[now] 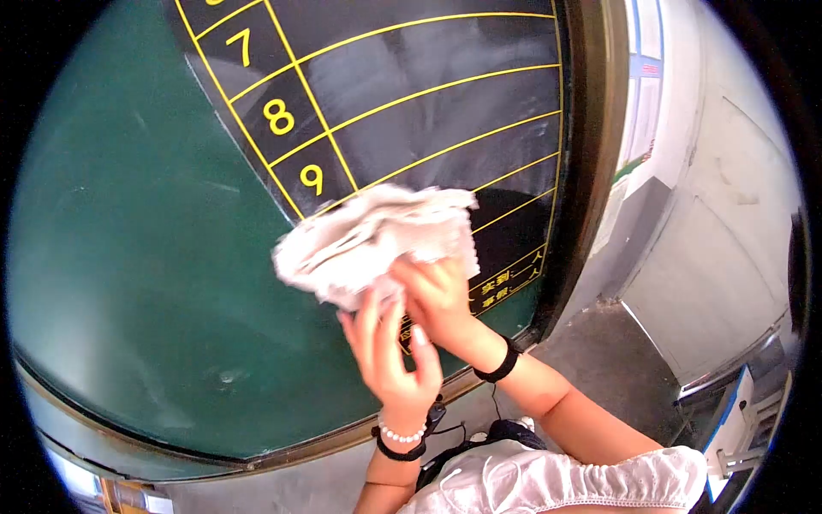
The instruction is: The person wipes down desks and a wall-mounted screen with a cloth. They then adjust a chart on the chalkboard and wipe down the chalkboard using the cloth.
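A crumpled whitish cloth (342, 248) is spread out in front of the green chalkboard (154, 283) and the lower part of a black chart (411, 111) on it. My right hand (441, 295) grips the cloth at its lower right side, fingers partly hidden in the folds. My left hand (390, 355), with a white bead bracelet (402, 435) at the wrist, is raised just below; its fingers are stretched out and the tips reach the cloth's lower edge. Yellow lines and the numbers 7, 8 and 9 show on the chart above the cloth.
A brown frame (591, 171) edges the board on the right. Beyond it stand a pale wall with posted sheets (646, 77) and a grey-white panel (728, 214). At lower right is part of a white and blue piece of furniture (736, 420). Grey floor (599, 360) shows below.
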Motion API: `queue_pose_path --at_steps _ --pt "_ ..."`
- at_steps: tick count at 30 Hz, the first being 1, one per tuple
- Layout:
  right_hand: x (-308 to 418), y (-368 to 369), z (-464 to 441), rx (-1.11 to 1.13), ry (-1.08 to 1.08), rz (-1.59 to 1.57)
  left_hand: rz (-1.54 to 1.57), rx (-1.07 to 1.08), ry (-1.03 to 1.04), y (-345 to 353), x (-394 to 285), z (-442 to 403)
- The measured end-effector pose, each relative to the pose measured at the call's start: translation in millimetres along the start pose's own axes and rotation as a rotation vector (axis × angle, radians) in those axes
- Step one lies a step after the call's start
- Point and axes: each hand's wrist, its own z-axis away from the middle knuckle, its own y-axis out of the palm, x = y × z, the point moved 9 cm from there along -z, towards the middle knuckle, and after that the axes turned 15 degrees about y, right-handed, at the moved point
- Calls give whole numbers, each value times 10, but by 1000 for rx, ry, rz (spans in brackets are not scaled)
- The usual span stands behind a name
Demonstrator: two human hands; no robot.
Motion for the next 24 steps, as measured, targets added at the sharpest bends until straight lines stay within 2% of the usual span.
queue_pose_path --at_steps 2,4,6,10,12,16,19,24 --pt "263 102 -50 22 -112 78 -74 -42 -55 -166 79 44" --pt "279 79 -60 -16 -138 79 -18 -49 -89 -111 115 73" --pt "247 28 -47 -58 -184 125 -49 9 -28 52 57 57" --pt "-53 -125 -89 -24 -206 220 23 -8 18 344 -107 -68" --pt "-311 -355 -176 -43 -138 262 156 29 70 588 -214 -146" --pt "-1107 -899 -179 -170 159 189 373 170 226 1300 -559 -312" --pt "-1484 -1136 85 -255 272 239 402 232 287 1686 -796 -302" --pt "-1718 -1029 772 -274 337 367 443 370 200 1748 -756 53"
